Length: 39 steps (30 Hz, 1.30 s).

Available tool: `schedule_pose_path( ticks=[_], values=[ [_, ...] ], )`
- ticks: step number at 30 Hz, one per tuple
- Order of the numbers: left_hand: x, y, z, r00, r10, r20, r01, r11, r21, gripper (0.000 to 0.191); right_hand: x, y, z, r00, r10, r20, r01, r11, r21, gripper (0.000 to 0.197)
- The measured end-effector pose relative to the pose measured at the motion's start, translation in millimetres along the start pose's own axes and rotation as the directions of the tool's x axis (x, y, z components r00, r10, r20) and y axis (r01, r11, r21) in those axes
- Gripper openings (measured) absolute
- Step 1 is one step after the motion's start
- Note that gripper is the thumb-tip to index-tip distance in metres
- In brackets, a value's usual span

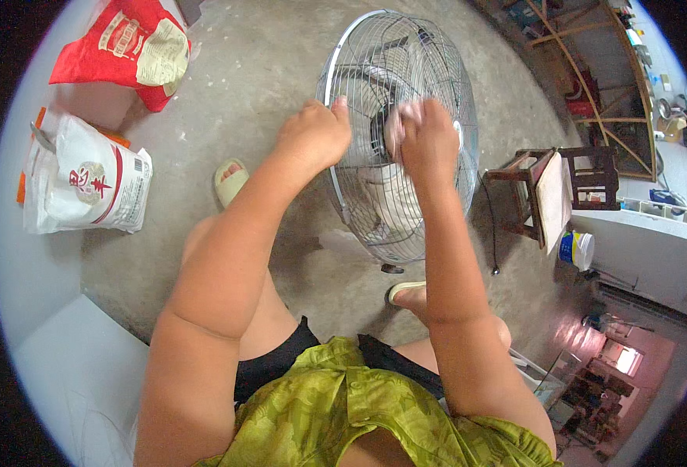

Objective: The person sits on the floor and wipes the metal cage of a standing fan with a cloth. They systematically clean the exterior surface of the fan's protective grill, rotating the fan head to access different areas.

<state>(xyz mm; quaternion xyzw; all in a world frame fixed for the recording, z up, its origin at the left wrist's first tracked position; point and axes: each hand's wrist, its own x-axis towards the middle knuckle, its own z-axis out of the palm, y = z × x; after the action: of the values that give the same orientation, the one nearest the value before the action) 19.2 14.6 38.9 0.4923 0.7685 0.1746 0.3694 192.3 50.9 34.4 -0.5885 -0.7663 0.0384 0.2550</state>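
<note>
A large floor fan with a wire guard [372,227] stands on the floor in front of my feet. My left hand [317,134] is curled over the near-left rim of the guard, thumb raised, and its fingertips are mostly hidden. Across the front of the guard is my right hand [428,140], bent at the wrist and blurred. A pale, pinkish blur shows at its fingers; whether this is a cloth or only the fingers I cannot tell. Behind the wires, the dark hub and pale blades are partly visible.
A white woven sack [107,181] and a red bag [127,52] lie along the left wall. To the right are a wooden chair [530,187], a white bucket [580,250] and a black power cord [492,227] with its plug on the concrete floor [250,93].
</note>
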Motion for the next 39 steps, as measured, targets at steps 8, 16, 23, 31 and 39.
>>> schedule_pose_path(
  ticks=[8,16,23,31,39],
  values=[
    [-7,3,-1,0.999,-0.033,-0.029,0.032,0.999,-0.03,0.063,-83,20,-28,0.996,-0.074,-0.042,0.078,0.993,0.089,0.019],
    [1,-1,4,0.999,0.014,-0.042,-0.014,1.0,0.006,0.068,69,-20,20,0.981,-0.05,-0.187,0.048,0.999,-0.013,0.021],
    [2,0,-3,0.999,-0.041,0.035,0.04,0.999,0.014,0.064,4,-8,6,0.994,-0.063,-0.093,0.068,0.996,0.055,0.021],
    [-2,3,-2,0.999,-0.029,0.015,0.029,0.999,0.015,0.064,-87,21,-38,0.995,-0.068,0.079,0.058,0.991,0.117,0.02],
    [5,1,-1,1.0,-0.022,0.007,0.021,0.999,0.042,0.064,63,-21,26,0.97,-0.059,-0.234,0.062,0.998,0.004,0.021]
  ],
)
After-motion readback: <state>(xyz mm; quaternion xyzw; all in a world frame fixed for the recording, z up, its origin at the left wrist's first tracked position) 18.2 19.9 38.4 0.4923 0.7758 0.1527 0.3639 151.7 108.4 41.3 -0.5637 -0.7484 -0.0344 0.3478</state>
